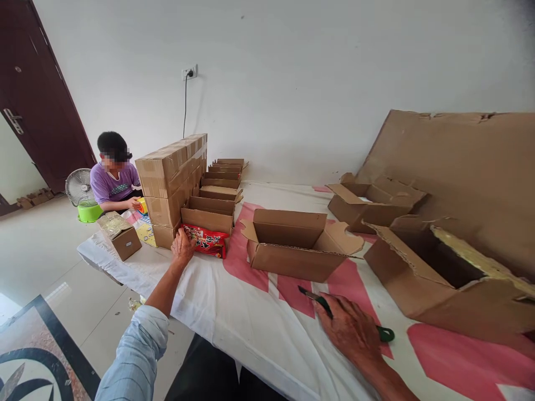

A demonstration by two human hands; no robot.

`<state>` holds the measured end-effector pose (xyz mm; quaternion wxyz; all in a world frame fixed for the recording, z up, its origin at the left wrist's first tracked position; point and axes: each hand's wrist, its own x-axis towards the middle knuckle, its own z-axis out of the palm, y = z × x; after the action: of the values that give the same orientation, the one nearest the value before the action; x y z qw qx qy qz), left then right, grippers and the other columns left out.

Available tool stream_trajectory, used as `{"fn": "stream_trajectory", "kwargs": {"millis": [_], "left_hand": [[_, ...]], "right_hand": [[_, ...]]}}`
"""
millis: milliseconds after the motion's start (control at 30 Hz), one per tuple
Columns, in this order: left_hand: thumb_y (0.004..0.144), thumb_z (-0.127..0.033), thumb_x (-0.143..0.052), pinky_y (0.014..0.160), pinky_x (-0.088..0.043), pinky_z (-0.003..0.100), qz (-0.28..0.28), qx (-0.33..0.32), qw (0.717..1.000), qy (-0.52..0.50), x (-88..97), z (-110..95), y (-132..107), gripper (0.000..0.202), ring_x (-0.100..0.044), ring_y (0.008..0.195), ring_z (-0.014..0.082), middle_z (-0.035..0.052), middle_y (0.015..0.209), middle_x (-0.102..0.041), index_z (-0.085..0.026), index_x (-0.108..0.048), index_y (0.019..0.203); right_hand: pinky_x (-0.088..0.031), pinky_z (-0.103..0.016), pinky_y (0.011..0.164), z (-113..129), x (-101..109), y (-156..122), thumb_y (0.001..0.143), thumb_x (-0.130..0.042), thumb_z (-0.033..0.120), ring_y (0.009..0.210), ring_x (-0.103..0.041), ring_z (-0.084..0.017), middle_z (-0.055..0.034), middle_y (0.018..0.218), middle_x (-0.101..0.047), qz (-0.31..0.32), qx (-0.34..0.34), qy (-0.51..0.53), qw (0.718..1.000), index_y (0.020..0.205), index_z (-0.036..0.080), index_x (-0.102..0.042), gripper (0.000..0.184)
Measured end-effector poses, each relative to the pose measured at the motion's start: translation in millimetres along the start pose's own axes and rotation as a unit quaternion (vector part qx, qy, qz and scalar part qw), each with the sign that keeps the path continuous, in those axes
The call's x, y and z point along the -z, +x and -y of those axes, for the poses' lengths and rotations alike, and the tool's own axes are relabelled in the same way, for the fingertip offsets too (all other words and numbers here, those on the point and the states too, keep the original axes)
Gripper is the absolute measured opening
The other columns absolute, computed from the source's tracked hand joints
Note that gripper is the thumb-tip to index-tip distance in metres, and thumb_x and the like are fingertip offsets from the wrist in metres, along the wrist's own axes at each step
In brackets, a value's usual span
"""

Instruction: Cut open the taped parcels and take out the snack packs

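My left hand (183, 245) is closed on the left end of a red printed food packet (209, 241), which stands on its long edge against the front of an open cardboard box (209, 218). At the lower right, my right hand (349, 326) rests low over the cloth with its fingers around a utility knife (321, 303). The knife's dark blade points left, and its green handle end sticks out past the palm. Between the hands, farther back, stands an open cardboard box (292, 262) with its flaps up; its bottom is hidden.
A stack of taped boxes (167, 172) stands at left, with a row of open boxes (223, 170) beside it. Two open boxes (418, 289) are at right, before a large cardboard sheet (455, 161). Past the stack, a person (115, 178) holds a yellow item near a small box (121, 236).
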<state>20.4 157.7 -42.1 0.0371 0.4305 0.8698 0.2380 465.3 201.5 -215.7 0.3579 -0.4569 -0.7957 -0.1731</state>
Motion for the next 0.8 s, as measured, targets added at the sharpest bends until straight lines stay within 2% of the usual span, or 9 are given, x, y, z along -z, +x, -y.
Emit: {"fn": "stream_trajectory", "kwargs": {"millis": [167, 267, 333, 567, 800], "left_hand": [[0.095, -0.049, -0.072, 0.102, -0.051, 0.041, 0.019, 0.025, 0.999, -0.026, -15.3, 4, -4, 0.074, -0.068, 0.132, 0.0377, 0.0234, 0.145, -0.066, -0.020, -0.038, 0.153], [0.095, -0.048, -0.073, 0.105, -0.049, 0.042, 0.023, 0.032, 0.998, -0.039, -20.0, 2, 1, 0.086, -0.065, 0.136, 0.0388, 0.0272, 0.149, -0.064, -0.017, -0.027, 0.162], [0.094, -0.050, -0.074, 0.105, -0.049, 0.042, 0.027, 0.037, 0.998, -0.048, -21.3, 1, 6, 0.090, -0.065, 0.137, 0.0388, 0.0277, 0.148, -0.064, -0.016, -0.026, 0.162], [0.091, -0.058, -0.076, 0.105, -0.050, 0.038, 0.027, 0.054, 0.996, -0.067, -23.4, -1, 15, 0.071, -0.066, 0.136, 0.0348, 0.0218, 0.142, -0.069, -0.021, -0.043, 0.142], [0.089, -0.058, -0.079, 0.106, -0.049, 0.042, 0.004, 0.053, 0.996, -0.067, -35.1, -9, 5, 0.064, -0.062, 0.138, 0.0381, 0.0252, 0.144, -0.063, -0.020, -0.046, 0.128]], "right_hand": [[-0.051, -0.042, 0.078, 3, 3, 2, 0.102, -0.050, 0.036, 0.088, -0.070, -0.031, -0.0149, 0.096, -0.077, 0.022, -0.017, -0.007, 1.000, 0.104, 0.018, -0.074, 0.030], [-0.051, -0.041, 0.079, 4, 5, 5, 0.104, -0.049, 0.036, 0.089, -0.070, -0.031, -0.0154, 0.098, -0.078, 0.028, -0.015, -0.011, 0.999, 0.106, 0.015, -0.074, 0.032], [-0.050, -0.041, 0.079, 5, 5, 6, 0.104, -0.049, 0.036, 0.090, -0.070, -0.030, -0.0151, 0.100, -0.078, 0.035, -0.018, -0.013, 0.999, 0.109, 0.015, -0.074, 0.033], [-0.048, -0.041, 0.083, 10, 9, 9, 0.104, -0.050, 0.036, 0.091, -0.067, -0.030, -0.0145, 0.099, -0.077, 0.035, -0.040, -0.008, 0.999, 0.106, 0.016, -0.075, 0.032], [-0.046, -0.040, 0.080, 11, 10, 11, 0.102, -0.052, 0.036, 0.091, -0.066, -0.030, -0.0147, 0.099, -0.076, 0.041, -0.052, 0.005, 0.998, 0.105, 0.017, -0.075, 0.030]]}}
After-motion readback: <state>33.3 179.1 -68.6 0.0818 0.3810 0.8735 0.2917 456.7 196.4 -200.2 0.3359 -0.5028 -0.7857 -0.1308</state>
